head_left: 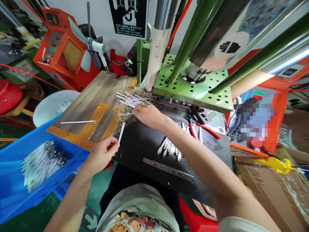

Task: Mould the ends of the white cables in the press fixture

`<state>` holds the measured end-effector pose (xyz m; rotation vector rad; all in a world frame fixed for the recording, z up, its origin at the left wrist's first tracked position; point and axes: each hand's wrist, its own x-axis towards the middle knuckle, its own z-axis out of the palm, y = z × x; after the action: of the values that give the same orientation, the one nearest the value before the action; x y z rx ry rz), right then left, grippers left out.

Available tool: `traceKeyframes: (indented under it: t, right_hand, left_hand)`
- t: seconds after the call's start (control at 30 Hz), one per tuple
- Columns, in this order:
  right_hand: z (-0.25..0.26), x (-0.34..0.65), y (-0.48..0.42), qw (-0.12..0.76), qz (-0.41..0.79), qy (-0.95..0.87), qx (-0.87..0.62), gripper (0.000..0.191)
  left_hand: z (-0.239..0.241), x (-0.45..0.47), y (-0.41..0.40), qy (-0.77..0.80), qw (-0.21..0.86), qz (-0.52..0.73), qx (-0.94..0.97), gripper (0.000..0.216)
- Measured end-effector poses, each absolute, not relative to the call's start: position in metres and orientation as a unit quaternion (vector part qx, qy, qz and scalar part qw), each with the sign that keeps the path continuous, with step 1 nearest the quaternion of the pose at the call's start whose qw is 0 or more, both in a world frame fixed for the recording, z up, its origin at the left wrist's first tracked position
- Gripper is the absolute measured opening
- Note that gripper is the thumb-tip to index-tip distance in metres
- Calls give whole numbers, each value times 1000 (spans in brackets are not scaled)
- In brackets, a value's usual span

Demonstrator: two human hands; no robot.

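Note:
My left hand is closed near the front edge of the black table, pinching one short white cable that points up and away. Farther forward, my right hand reaches to a loose pile of short white cables, its fingers bent down and together. A single cable ends at those fingertips; whether they grip it is hidden. Under my right forearm lies a bundle of white cables with connector ends towards me. Another lone cable rests on the wooden board to the left.
A green press plate on posts stands over the table's back. Red-handled pliers and a metal ruler lie on the black table. At left are a blue bin holding many cables, a white basin and a fan.

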<state>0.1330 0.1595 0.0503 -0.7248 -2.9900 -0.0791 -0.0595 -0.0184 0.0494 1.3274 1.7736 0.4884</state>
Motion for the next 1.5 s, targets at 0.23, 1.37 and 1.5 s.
traceKeyframes:
  t: [0.23,1.37,1.5]
  right_hand:
    - [52,241,56,195,237,-858,-411,22]
    - [51,285,-6,46,295,-889,-348,14]
    - [63,255,86,75,259,-900,-343,17]
  left_hand:
    - [43,-42,-7,529,703,396,263,34]
    - [20,44,2,248,181,195,932,15]
    - [30,5,82,297,51,142,943,20]
